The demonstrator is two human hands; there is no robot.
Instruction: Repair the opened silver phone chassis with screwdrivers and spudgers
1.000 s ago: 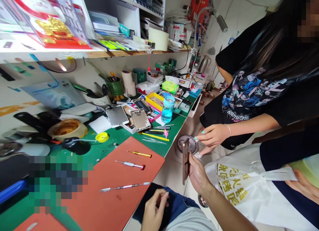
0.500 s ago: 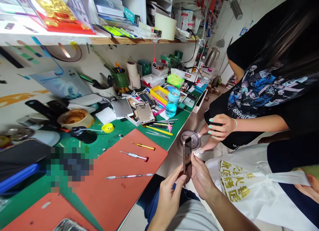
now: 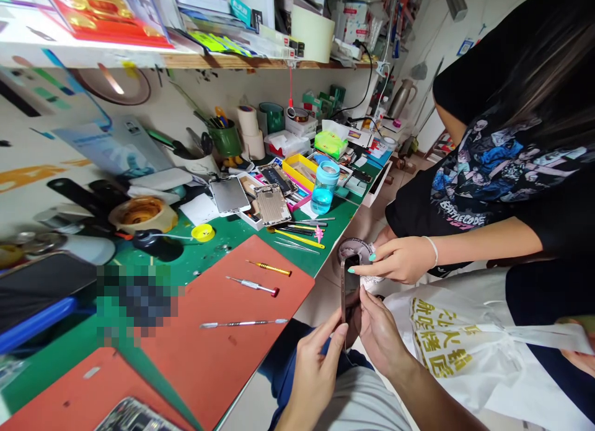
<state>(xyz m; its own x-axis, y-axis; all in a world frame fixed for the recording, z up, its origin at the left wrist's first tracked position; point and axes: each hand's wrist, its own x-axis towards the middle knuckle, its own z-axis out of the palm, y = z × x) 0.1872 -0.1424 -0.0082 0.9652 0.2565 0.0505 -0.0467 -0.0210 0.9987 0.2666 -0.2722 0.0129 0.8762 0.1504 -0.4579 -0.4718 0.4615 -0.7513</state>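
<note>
A smartphone stands tilted above my lap, its dark screen turned to the right. My left hand pinches its lower left edge between thumb and fingers. On the other side my right hand grips the lower right edge. Another person's hand, with pale green nails, reaches in from the right, one finger at or just over the upper part of the screen. Whether that finger touches the glass I cannot tell.
An orange mat on the green bench carries a gold screwdriver, a red-ended screwdriver and a metal spudger. An opened phone lies near the front. A blue bottle stands farther back. A white bag hangs at right.
The other person's hand has moved left and down to the phone, with a finger extended over its screen. My two hands keep their hold on the phone. The view has shifted slightly.
</note>
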